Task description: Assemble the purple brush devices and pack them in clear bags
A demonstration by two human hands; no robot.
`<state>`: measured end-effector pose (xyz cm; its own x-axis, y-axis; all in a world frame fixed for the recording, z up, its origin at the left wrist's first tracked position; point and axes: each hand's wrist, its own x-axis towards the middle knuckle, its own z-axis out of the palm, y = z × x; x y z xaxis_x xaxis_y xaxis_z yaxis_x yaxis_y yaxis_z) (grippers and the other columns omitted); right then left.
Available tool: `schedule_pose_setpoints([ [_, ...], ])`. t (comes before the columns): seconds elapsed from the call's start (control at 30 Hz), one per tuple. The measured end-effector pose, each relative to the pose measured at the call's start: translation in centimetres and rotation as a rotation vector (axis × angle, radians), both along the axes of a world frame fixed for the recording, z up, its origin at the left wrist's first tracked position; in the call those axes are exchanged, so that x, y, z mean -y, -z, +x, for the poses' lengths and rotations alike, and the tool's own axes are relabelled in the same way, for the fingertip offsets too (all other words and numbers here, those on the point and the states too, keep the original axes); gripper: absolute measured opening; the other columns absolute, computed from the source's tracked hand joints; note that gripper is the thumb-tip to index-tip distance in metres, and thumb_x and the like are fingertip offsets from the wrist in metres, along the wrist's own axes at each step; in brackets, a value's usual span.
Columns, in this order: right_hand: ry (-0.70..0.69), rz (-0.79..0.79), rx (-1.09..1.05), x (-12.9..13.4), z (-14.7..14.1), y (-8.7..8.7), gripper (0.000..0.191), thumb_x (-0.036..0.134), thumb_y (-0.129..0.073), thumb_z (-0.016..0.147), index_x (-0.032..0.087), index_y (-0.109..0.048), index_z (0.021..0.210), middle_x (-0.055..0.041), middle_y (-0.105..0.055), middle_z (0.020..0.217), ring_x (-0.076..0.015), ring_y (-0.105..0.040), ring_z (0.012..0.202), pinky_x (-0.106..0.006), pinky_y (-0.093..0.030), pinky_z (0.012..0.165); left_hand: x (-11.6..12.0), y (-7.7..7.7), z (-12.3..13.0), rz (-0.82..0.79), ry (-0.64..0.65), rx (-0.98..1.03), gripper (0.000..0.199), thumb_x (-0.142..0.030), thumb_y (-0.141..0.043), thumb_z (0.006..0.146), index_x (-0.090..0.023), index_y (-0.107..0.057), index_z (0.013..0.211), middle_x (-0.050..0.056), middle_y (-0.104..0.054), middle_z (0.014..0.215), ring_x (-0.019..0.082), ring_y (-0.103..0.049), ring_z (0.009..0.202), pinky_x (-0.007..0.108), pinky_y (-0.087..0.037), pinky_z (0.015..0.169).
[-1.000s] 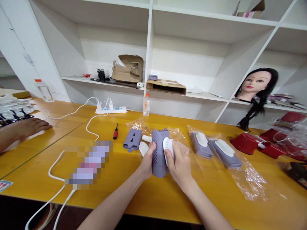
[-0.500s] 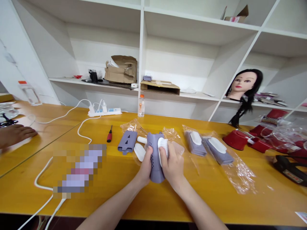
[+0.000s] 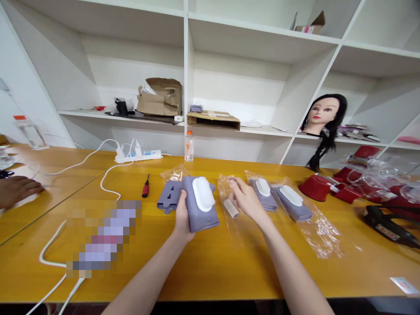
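Note:
My left hand [image 3: 184,216] grips a purple-grey case [image 3: 201,222] by its left side, and a white oval piece [image 3: 203,194] sits on the upper face of that case. To the right, my right hand [image 3: 244,199] is over a clear plastic bag [image 3: 226,186], fingers partly bent; whether they pinch the bag is unclear. A small pale cylinder [image 3: 231,208] lies beside that hand. A flat purple-grey panel [image 3: 169,195] with two dark slots lies left of the held case. Two similar cases [image 3: 267,201] [image 3: 297,212] with white ovals rest on plastic at the right.
A red screwdriver [image 3: 145,189] lies left of the panel, near a white power strip [image 3: 139,156]. A blurred-out device [image 3: 106,236] with cables is front left. Another person's hand [image 3: 21,191] rests at far left. Red parts [image 3: 315,187] and a black tool [image 3: 389,227] are right.
The held case has turned, its white oval now facing up, and stays with my left hand. My right hand has let go of it and moved right to the bag. The view has shifted slightly.

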<state>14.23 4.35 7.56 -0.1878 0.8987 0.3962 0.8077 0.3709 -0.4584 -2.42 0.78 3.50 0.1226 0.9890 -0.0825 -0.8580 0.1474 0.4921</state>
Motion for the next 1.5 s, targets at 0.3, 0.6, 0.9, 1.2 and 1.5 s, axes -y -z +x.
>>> schedule_pose_setpoints([
  [0.3, 0.114, -0.106, 0.304, -1.1, 1.7, 4.9, 0.019, 0.029, -0.058, 0.072, 0.017, -0.06, 0.086, -0.0099, -0.066, 0.08, -0.0225, -0.062, 0.075, -0.026, -0.037, 0.057, -0.1, 0.3, -0.1, 0.041, 0.063, 0.05, 0.059, -0.046, -0.048, 0.078, -0.017, -0.04, 0.129, 0.014, -0.06, 0.114, 0.03, -0.058, 0.101, 0.047, -0.041, 0.09],
  [0.6, -0.006, -0.129, -0.161, -1.1, 2.4, 2.6, 0.038, 0.029, -0.043, 0.081, 0.019, -0.049, 0.116, -0.0011, -0.061, 0.067, -0.015, -0.056, 0.054, -0.025, -0.038, 0.053, 0.1, 0.5, 0.0, -0.04, 0.242, -0.236, 0.053, -0.045, -0.058, 0.072, -0.017, -0.052, 0.117, 0.013, -0.065, 0.103, 0.029, -0.062, 0.091, 0.041, -0.046, 0.08],
  [0.9, -0.505, -0.118, -0.855, 1.9, 3.2, -1.1, 0.045, 0.038, -0.05, 0.081, 0.023, -0.043, 0.122, 0.0041, -0.048, 0.055, -0.0099, -0.041, 0.043, -0.021, -0.029, 0.04, 0.9, 1.1, -1.0, 0.234, 0.484, -0.624, 0.052, -0.033, -0.076, 0.051, -0.015, -0.061, 0.097, 0.006, -0.068, 0.089, 0.024, -0.06, 0.086, 0.033, -0.042, 0.076],
  [1.2, -0.667, -0.132, -0.547, 2.2, 3.7, -0.9, 0.038, 0.034, -0.053, 0.081, 0.024, -0.052, 0.117, 0.0, -0.058, 0.077, -0.011, -0.045, 0.061, -0.022, -0.035, 0.055, 0.8, 1.4, -1.7, 0.289, 0.619, -0.628, 0.061, -0.035, -0.076, 0.05, -0.015, -0.059, 0.106, 0.007, -0.066, 0.092, 0.023, -0.058, 0.085, 0.032, -0.04, 0.075],
  [1.5, -0.756, -0.116, -0.353, 2.7, 3.7, -1.1, 0.039, 0.039, -0.044, 0.083, 0.021, -0.055, 0.116, -0.0049, -0.06, 0.102, -0.0169, -0.052, 0.082, -0.027, -0.039, 0.07, 0.5, 2.2, -1.9, 0.305, 0.695, -0.614, 0.063, -0.035, -0.075, 0.051, -0.014, -0.058, 0.107, 0.007, -0.065, 0.089, 0.023, -0.057, 0.083, 0.031, -0.038, 0.075],
])
